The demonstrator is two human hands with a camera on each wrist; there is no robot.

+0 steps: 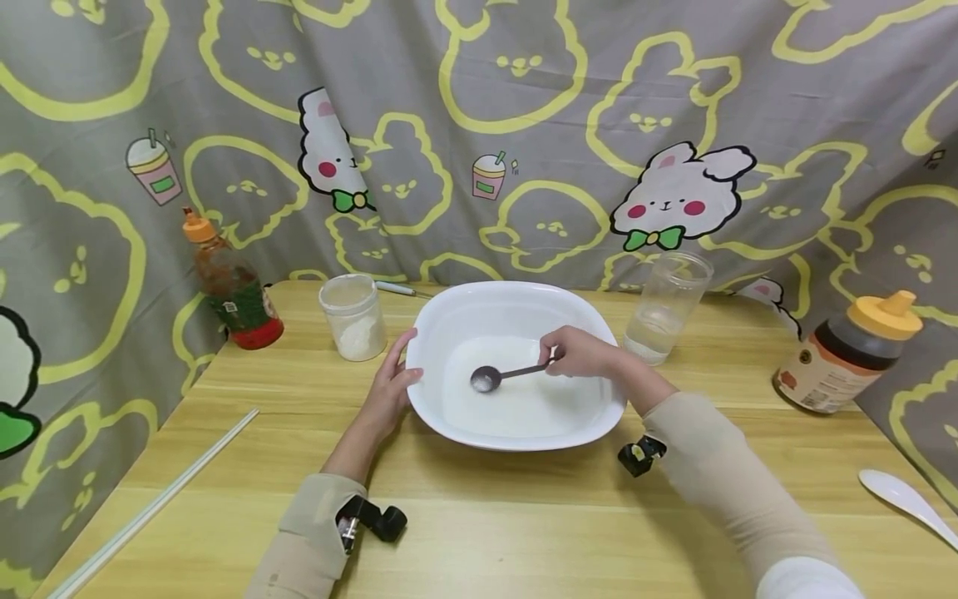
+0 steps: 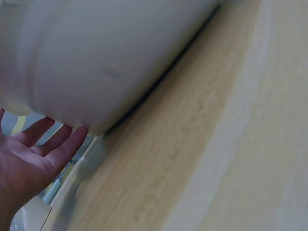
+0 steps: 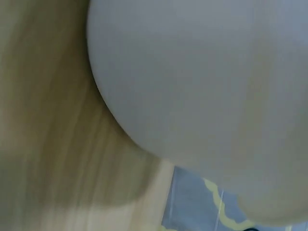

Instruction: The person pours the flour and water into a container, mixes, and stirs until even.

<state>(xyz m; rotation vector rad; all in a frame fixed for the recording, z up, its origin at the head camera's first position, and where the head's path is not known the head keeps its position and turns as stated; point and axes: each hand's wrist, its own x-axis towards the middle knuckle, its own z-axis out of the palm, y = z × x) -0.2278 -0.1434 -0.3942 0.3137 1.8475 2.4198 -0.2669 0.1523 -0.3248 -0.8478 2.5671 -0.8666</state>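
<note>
Two hands are in your working area, both at the white basin (image 1: pixel 516 295), which sits mid-table on the wooden tabletop (image 1: pixel 479 532). Your left hand (image 1: pixel 389 384) is spread at the basin's left side, thumb and forefinger at the rim; the left wrist view shows the other fingers only gently bent, tips touching the outer wall. Your right hand (image 1: pixel 576 351) pinches the handle of the dark spoon (image 1: pixel 486 379) — its bowl is inside the basin and carries some whitish matter. Whether the bowl touches the basin's floor, you cannot tell from these views.

Near your left hand stands a jar (image 1: pixel 358 320) part-filled with white material; beyond it, a red-based bottle (image 1: pixel 243 295) with an orange cap. Behind your right hand is a clear glass (image 1: pixel 666 312) — part-filled with clear liquid. Further right you have a yellow-capped bottle (image 1: pixel 846 358) and a white spoon (image 1: pixel 901 499). Chopsticks (image 1: pixel 160 503) lie at far left.
</note>
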